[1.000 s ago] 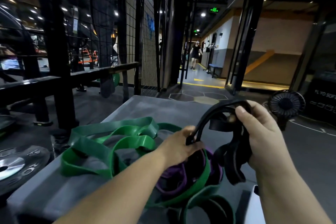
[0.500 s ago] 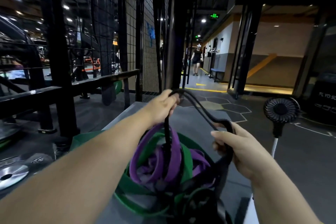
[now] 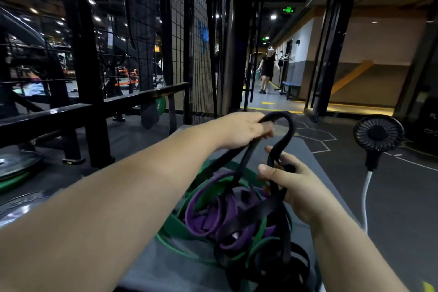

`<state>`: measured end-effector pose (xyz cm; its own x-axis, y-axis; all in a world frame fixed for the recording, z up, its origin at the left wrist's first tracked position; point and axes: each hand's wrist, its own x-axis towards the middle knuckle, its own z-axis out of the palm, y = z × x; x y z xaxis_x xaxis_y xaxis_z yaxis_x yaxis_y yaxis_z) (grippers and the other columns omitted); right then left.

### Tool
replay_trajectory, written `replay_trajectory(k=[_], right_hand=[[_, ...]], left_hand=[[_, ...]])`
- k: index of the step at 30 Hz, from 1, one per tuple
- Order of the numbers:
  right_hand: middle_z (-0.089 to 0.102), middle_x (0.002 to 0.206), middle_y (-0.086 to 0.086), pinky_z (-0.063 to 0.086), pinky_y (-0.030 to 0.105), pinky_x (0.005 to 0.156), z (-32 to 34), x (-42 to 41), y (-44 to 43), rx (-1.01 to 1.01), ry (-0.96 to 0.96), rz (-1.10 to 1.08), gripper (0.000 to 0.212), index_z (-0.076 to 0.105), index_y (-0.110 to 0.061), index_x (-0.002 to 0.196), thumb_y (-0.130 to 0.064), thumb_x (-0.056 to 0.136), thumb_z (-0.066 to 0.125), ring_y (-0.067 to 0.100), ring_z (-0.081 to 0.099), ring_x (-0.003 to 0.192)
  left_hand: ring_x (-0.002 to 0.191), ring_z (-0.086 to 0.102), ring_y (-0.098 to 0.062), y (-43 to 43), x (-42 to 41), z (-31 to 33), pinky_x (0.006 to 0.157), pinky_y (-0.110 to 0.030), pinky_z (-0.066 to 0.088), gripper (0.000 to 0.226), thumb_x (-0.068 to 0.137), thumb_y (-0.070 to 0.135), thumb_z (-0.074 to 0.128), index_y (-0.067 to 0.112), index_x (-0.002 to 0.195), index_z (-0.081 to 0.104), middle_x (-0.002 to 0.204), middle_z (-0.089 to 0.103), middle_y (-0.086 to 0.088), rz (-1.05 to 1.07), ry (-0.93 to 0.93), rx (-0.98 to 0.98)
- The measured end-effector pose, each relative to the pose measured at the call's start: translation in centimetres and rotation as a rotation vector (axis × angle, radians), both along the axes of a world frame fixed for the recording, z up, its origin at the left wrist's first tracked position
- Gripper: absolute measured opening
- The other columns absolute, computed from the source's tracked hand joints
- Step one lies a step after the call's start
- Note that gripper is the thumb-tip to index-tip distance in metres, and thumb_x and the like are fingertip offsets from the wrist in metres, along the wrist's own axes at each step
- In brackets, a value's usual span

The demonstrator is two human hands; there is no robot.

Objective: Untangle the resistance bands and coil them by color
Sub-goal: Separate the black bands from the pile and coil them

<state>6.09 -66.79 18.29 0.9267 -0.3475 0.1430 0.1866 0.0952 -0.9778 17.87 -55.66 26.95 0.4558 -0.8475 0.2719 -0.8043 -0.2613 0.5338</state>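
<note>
- Step, I judge: pulling the black band (image 3: 291, 128) out of the purple-green tangle (image 3: 208, 216).
- Left hand (image 3: 246, 129) grips its far loop; right hand (image 3: 297, 188) grips it nearer.
- Next, likely: lift it clear, then coil.

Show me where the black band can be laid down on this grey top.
The grey top is bare in a strip by the front edge under the left forearm, and narrowly past the right hand toward the fan. The middle is crowded with tangled green bands, purple bands and the black band.
</note>
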Motion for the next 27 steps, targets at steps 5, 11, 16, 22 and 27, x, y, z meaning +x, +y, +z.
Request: replay_trajectory(k=[5,11,16,22,27], right_hand=[[0.066,0.114,0.027,0.05,0.059,0.095,-1.0,1.4,1.2,0.041,-0.082,0.001,0.056,0.065,-0.002,0.112,-0.013,0.059,0.084,0.044,0.065,0.105],[0.072,0.084,0.015,0.057,0.04,0.07,-1.5,1.9,0.9,0.204,-0.056,-0.109,0.008,0.066,-0.003,0.096,-0.005,0.088,0.065,0.029,0.069,0.075],[0.07,0.071,0.009,0.055,0.032,0.053,-1.2,1.7,0.9,0.322,-0.057,-0.13,0.003,0.06,-0.008,0.09,-0.009,0.091,0.061,0.023,0.068,0.061],[0.066,0.069,0.008,0.054,0.042,0.075,-0.8,1.6,0.9,0.373,-0.146,-0.16,0.012,0.055,-0.008,0.081,-0.009,0.092,0.06,0.02,0.068,0.065],[0.065,0.065,0.004,0.056,0.031,0.061,0.5,1.4,0.4,0.46,-0.275,-0.205,0.014,0.051,-0.01,0.082,-0.006,0.093,0.058,0.014,0.066,0.06]], left_hand=[[0.109,0.048,-0.032,-2.0,-1.5,-0.5,0.085,-0.036,0.036,0.034,0.102,0.043,0.036,0.024,0.079,0.052,0.087,0.044,-0.007,-0.056,-0.225,0.253],[0.092,0.055,-0.018,-0.9,-0.2,-2.2,0.084,-0.03,0.048,0.042,0.1,0.009,0.044,0.012,0.142,0.04,0.111,0.057,-0.011,-0.091,0.4,-0.084],[0.127,0.049,-0.014,0.5,2.2,-7.4,0.102,-0.025,0.038,0.046,0.098,0.022,0.052,0.017,0.142,0.041,0.139,0.051,0.0,0.086,0.174,0.064],[0.116,0.054,-0.012,3.0,3.8,-11.9,0.096,-0.025,0.039,0.048,0.092,0.054,0.049,0.025,0.131,0.053,0.123,0.058,0.008,0.108,0.144,0.126],[0.088,0.058,-0.008,4.4,5.6,-13.0,0.07,-0.018,0.04,0.021,0.092,0.044,0.057,0.028,0.103,0.065,0.096,0.063,0.01,0.235,0.091,0.063]])
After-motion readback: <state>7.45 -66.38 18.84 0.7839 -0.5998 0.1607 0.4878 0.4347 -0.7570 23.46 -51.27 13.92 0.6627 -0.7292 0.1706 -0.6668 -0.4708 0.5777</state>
